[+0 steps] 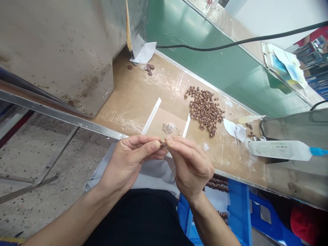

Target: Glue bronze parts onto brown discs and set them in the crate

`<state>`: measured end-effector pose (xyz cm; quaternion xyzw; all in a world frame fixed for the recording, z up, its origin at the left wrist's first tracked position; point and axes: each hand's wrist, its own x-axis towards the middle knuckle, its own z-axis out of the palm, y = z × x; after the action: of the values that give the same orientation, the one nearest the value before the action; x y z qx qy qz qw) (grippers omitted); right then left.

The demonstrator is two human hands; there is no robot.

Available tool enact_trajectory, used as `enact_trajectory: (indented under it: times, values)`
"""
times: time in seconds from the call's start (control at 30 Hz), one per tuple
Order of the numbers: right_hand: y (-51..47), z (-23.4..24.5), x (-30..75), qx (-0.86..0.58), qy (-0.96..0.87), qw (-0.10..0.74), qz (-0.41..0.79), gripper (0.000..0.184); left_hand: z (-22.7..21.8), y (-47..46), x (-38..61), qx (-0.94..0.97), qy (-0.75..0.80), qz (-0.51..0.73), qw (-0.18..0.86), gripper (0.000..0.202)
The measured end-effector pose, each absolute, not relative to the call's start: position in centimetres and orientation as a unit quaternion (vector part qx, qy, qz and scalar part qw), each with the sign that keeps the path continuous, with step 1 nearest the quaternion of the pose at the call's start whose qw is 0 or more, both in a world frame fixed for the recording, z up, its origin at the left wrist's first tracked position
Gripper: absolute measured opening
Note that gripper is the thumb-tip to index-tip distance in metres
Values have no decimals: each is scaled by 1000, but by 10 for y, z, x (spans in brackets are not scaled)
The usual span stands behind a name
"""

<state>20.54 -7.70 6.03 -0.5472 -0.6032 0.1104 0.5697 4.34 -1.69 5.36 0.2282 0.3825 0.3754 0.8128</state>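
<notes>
My left hand [130, 160] and my right hand [191, 164] meet fingertip to fingertip just in front of the cardboard-covered bench [143, 92]. Both pinch one small brown part [163, 144] between thumbs and forefingers. Beyond them on the cardboard lies a heap of several small brown parts [205, 111]. A small clear round piece [168, 128] rests between two white strips [151, 116].
A white glue tube with a blue tip [282, 150] lies at the right. Several brown discs [149, 69] sit at the back near white paper [143, 53]. A grey metal box [64, 51] stands left. A green conveyor [217, 58] runs behind. A blue bin [238, 205] sits below the bench.
</notes>
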Motion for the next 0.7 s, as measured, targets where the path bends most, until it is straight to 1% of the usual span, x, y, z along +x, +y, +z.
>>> enact_trajectory:
  times: [0.23,0.4,0.53,0.63,0.7]
  values:
    - [-78,56,207,-544,-603,575,100,42,57,-19,49,237,399,383,799,21]
    - [-81,51,213,-570,-574,575,126,33,56,-22,54,252,418,380,786,20]
    - [-85,51,216,-595,-542,574,149,26,58,-22,61,298,425,377,767,21]
    - [-90,52,225,-627,-528,558,132,19,55,-21,62,345,432,375,744,28]
    - [-96,51,245,-653,-528,535,95,16,50,-19,59,360,450,383,722,28]
